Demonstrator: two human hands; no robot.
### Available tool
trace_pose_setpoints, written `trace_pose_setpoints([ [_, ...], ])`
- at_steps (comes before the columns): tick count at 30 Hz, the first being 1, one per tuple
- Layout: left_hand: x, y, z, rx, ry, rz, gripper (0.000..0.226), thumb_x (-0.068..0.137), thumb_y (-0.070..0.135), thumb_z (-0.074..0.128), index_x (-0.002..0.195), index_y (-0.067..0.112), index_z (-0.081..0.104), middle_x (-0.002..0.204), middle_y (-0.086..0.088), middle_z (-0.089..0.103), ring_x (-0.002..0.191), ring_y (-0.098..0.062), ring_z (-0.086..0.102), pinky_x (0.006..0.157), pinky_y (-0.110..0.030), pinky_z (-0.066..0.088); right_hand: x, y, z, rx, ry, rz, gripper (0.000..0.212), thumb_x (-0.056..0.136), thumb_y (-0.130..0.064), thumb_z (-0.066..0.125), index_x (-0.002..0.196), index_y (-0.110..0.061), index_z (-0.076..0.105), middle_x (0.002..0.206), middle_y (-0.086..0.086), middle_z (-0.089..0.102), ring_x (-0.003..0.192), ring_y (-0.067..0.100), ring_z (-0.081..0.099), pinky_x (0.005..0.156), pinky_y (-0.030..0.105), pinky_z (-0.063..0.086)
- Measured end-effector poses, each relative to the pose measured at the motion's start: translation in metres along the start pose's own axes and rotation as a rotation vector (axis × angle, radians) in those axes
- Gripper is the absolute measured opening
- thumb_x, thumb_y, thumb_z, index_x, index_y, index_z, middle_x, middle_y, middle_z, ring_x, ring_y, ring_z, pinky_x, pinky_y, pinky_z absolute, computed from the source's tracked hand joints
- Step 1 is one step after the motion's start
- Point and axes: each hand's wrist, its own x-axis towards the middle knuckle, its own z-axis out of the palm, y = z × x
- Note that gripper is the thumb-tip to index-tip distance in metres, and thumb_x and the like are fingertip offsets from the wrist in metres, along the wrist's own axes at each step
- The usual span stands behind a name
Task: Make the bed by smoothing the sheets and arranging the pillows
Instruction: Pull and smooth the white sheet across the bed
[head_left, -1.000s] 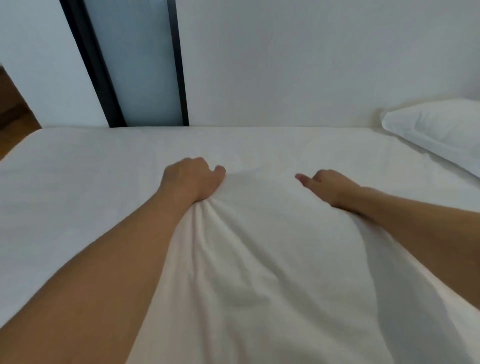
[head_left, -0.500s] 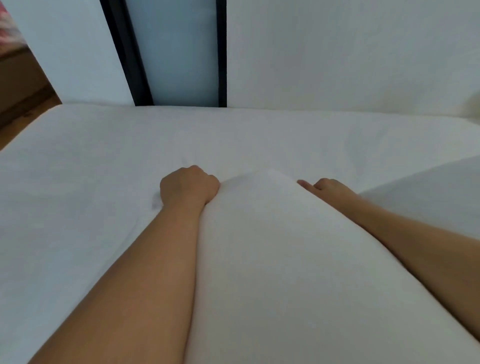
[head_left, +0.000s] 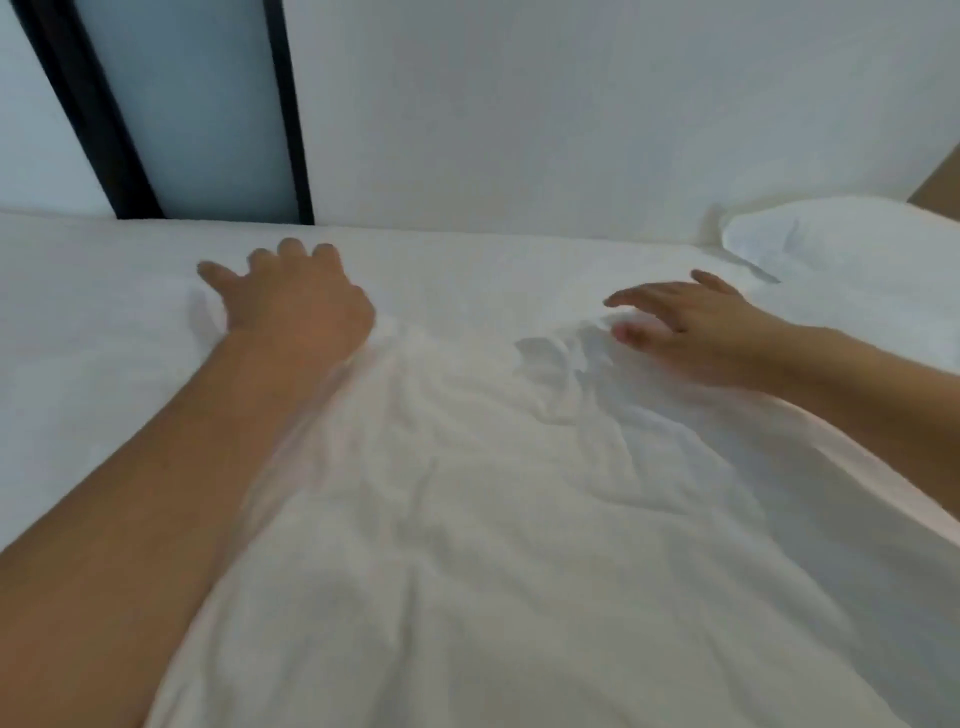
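My left hand (head_left: 298, 306) lies flat on the white sheet (head_left: 467, 519), at about 10 o'clock from the middle of the bed (head_left: 78, 312). Its fingers (head_left: 291, 249) are spread out and hold nothing. My right hand (head_left: 696, 327) is at about 2 o'clock, its fingers loose and let go, just over the sheet. I cannot tell if they touch it. The sheet is bunched and wrinkly between my two arms. A white pillow (head_left: 857, 260) sits at 2 o'clock, near the wall (head_left: 571, 104), just past my right hand.
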Motion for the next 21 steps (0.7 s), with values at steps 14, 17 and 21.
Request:
trace_pose_setpoints([
  [14, -0.150, 0.142, -0.001, -0.050, -0.309, 0.304, 0.068, 0.091, 0.070, 0.007, 0.152, 0.040, 0.000, 0.162, 0.009, -0.007, 0.149, -0.027, -0.005, 0.109, -0.070, -0.009, -0.172, 0.122, 0.003, 0.079, -0.130, 0.495, 0.064, 0.095, -0.062, 0.028, 0.152, -0.039, 0.009, 0.162, -0.014, -0.001, 0.149, 0.019, 0.004, 0.117, 0.056, 0.002],
  [17, -0.242, 0.182, -0.022, -0.258, -0.308, 0.627, 0.064, 0.090, 0.071, 0.013, 0.148, 0.049, -0.001, 0.160, 0.020, -0.006, 0.148, -0.012, -0.007, 0.112, -0.064, -0.009, -0.229, 0.093, 0.009, 0.209, -0.083, 0.336, 0.065, 0.093, -0.068, 0.023, 0.151, -0.044, 0.007, 0.160, -0.019, -0.003, 0.149, 0.013, -0.003, 0.117, 0.052, -0.001],
  [21, -0.295, 0.175, 0.008, -0.167, -0.220, 0.888, 0.061, 0.090, 0.068, 0.008, 0.148, 0.052, -0.003, 0.160, 0.019, -0.009, 0.145, -0.003, -0.019, 0.116, -0.054, -0.012, -0.289, 0.102, 0.069, 0.258, -0.025, 0.256, 0.071, 0.085, -0.075, 0.012, 0.150, -0.047, 0.002, 0.160, -0.020, -0.010, 0.147, 0.008, -0.012, 0.119, 0.049, -0.002],
])
